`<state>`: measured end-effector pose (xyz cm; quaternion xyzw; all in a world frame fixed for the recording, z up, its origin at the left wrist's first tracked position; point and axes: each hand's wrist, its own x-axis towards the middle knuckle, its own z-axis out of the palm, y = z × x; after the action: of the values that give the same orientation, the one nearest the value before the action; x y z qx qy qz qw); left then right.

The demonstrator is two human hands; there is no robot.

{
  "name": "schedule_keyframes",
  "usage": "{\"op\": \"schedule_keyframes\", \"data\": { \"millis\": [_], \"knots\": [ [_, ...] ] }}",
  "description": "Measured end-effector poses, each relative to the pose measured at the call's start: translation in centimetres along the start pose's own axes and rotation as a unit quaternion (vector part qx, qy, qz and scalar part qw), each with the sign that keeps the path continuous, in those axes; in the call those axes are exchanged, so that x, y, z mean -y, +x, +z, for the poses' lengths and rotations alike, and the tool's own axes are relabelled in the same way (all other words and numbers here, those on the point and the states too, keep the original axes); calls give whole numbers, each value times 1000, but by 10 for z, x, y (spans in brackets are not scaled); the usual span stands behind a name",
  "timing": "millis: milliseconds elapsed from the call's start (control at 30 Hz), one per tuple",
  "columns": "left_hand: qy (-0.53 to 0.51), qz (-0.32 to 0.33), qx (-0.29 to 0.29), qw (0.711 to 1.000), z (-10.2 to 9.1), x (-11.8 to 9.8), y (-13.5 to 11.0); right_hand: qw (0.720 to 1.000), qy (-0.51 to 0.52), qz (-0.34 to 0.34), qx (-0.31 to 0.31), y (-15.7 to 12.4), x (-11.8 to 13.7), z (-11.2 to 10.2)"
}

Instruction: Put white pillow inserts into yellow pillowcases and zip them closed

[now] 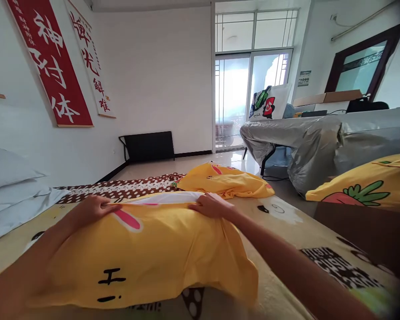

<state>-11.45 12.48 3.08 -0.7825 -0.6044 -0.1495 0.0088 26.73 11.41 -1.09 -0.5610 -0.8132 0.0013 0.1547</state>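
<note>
A pillow in a yellow printed pillowcase (146, 253) lies across the bed in front of me. White pillow fabric (166, 198) shows at its far open edge. My left hand (95, 208) grips the left end of that edge, fingers closed on the yellow cloth. My right hand (210, 206) pinches the same edge further right. A second yellow pillowcase (225, 180) lies crumpled just beyond, on the bed.
White pillows (10, 186) are stacked at the left by the wall. A brown dotted cloth (120, 189) lies behind the pillow. Another yellow carrot-print pillow (363, 184) sits at the right. A grey-covered table (320, 138) and a glass balcony door (243, 98) stand beyond.
</note>
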Motion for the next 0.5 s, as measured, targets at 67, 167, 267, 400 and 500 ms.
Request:
{"op": "schedule_keyframes", "data": {
  "millis": [67, 167, 267, 400, 500],
  "knots": [
    [-20, -21, -88, 996, -31, -13, -3, 999, -18, -41, -22, 1, -1, -60],
    [-47, -14, -295, 954, -70, -35, -10, 973, 3, -63, -223, -2, -2, -126],
    [-16, 36, -307, 951, -84, -46, -17, 978, -49, -60, -195, -16, -6, -127],
    [-1, 82, 95, 992, -66, -50, -26, 993, -99, -37, 46, -35, -18, -77],
    [-19, 96, 261, 960, -53, -46, -32, 988, -101, 7, 119, -32, -22, -56]
  ]
}}
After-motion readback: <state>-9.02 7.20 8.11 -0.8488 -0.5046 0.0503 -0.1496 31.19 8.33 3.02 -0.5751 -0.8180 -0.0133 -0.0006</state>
